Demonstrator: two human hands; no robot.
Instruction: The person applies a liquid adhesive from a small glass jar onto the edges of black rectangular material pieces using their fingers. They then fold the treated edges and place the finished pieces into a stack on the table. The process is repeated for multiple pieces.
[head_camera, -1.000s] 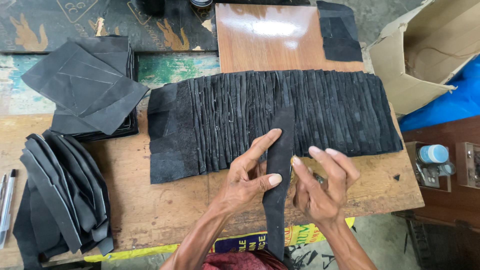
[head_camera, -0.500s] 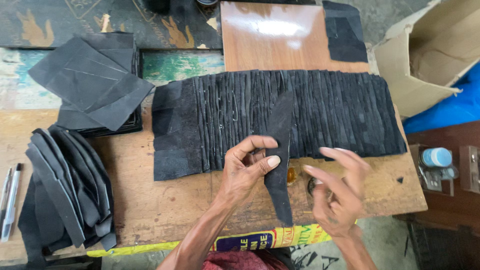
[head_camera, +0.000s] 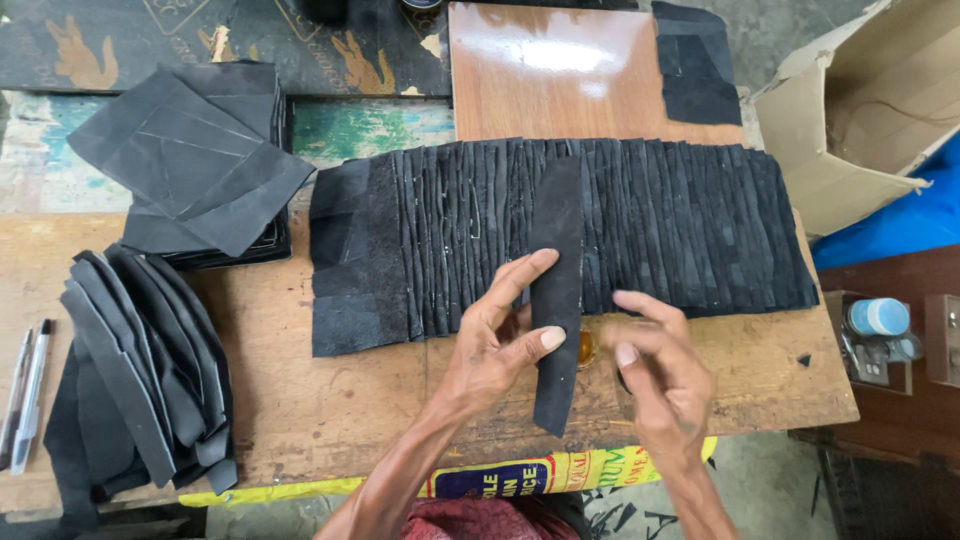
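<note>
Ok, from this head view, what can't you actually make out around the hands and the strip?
- Right hand: blurred by motion, so its grip is unclear.
- Small amber object on the table: mostly hidden between the black strip held by the left hand and the right hand.
- Overlapped strips: too tightly layered to count.
- Cardboard box: cut off by the right edge.
- Pens: partly cut off at the left edge.

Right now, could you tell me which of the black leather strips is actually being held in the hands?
The long narrow strip pinched by the left hand. It hangs loose, crossing the front edge of the overlapping row, whose strips all lie flat on the workbench.
</note>
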